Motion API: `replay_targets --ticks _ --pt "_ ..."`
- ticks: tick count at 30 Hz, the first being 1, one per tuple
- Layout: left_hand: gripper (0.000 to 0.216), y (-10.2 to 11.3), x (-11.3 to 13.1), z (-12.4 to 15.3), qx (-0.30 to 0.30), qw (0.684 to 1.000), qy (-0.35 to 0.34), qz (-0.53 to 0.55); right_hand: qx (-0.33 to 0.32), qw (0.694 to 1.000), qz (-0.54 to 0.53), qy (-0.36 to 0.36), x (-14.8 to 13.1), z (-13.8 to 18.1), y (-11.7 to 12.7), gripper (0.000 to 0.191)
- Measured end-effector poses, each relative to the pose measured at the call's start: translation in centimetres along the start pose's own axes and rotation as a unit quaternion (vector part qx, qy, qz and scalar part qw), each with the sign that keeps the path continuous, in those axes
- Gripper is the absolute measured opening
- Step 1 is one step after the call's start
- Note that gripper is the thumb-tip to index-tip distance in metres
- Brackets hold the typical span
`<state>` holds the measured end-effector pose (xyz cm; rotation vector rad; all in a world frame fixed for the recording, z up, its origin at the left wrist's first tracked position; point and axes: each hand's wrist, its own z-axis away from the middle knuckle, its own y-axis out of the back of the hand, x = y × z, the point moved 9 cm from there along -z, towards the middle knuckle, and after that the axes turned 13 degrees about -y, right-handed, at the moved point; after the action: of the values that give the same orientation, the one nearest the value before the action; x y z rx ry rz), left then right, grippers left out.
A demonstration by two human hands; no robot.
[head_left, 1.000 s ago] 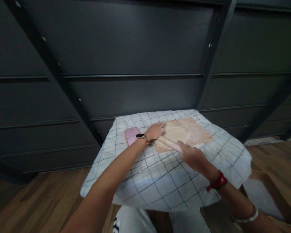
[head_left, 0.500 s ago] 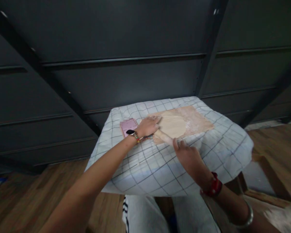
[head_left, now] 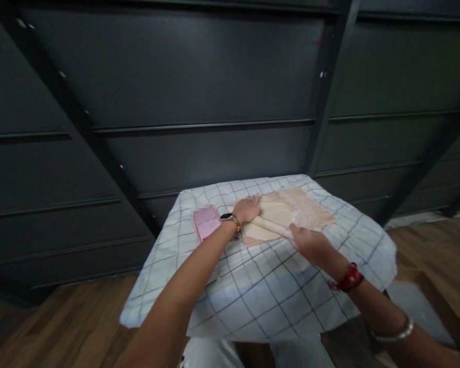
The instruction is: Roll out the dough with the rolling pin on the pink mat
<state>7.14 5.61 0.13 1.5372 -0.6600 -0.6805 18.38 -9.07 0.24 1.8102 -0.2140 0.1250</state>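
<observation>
A pale rolling pin (head_left: pixel 272 226) lies at a slant across a flat sheet of dough (head_left: pixel 278 210). My left hand (head_left: pixel 247 208) is closed on the pin's far left end, fingers partly hidden. At the other end, my right hand (head_left: pixel 310 243) wraps round the pin near the front edge of the floured board (head_left: pixel 322 217). Dough shows on both sides of the pin. White flour (head_left: pixel 303 213) covers the board's right part.
A pink phone-like item (head_left: pixel 207 225), partly blurred out, lies left of the board. The checked cloth (head_left: pixel 249 291) covers the small table. A dark panelled wall (head_left: pixel 214 153) stands right behind it. On the floor at right is an open cardboard box (head_left: pixel 425 301).
The view has tilted up, so the table sits lower. Both hands and the rolling pin have moved right and further onto the dough, which now shows on the pin's near side.
</observation>
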Motion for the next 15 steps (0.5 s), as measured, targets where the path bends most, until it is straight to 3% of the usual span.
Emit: replay_targets --ticks 6,15 --pt "0.054 -0.1 0.8 2.5 0.008 0.998 -0.047 -0.038 -0.006 0.999 0.037 -0.036 -1.9 1.9 -0.1 0.027" --pt "0.051 0.1 1.1 6.3 0.074 0.996 -0.034 -0.042 -0.029 0.999 -0.005 0.031 -4.0 3.9 0.0 0.026"
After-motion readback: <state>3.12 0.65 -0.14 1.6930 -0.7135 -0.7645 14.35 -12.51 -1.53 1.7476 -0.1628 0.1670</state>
